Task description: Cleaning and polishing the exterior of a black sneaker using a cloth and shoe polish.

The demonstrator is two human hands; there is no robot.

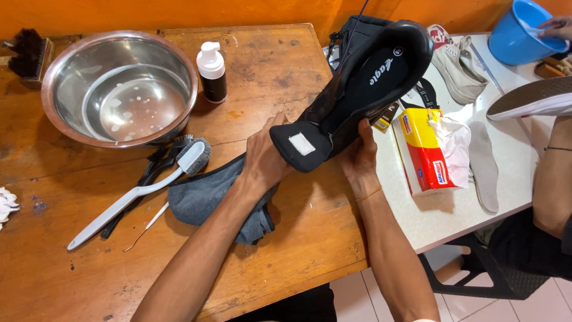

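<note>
- Worn wooden table point(286, 65) against an orange wall, a white table point(441, 214) butted up on the right
- Black shoe point(363, 89) held up over the seam between the tables, lying on its side with the opening and insole facing the camera
- Left hand point(265, 158) wrapped around the heel end, fingers closed on it, a grey cloth point(202, 197) under the palm
- Right hand point(360, 161) cupping the shoe from below, fingers curled round its side
- Just left: a white-handled brush point(134, 194) across a black brush point(158, 167)
- Beyond, a steel bowl point(119, 89) of sudsy water and a small pump bottle point(212, 71)
- Right: yellow-and-red tissue box point(423, 149), loose insole point(484, 167), white sneaker point(456, 65)
- Far corner, another person's hand point(559, 27) on a blue tub point(518, 33)
</note>
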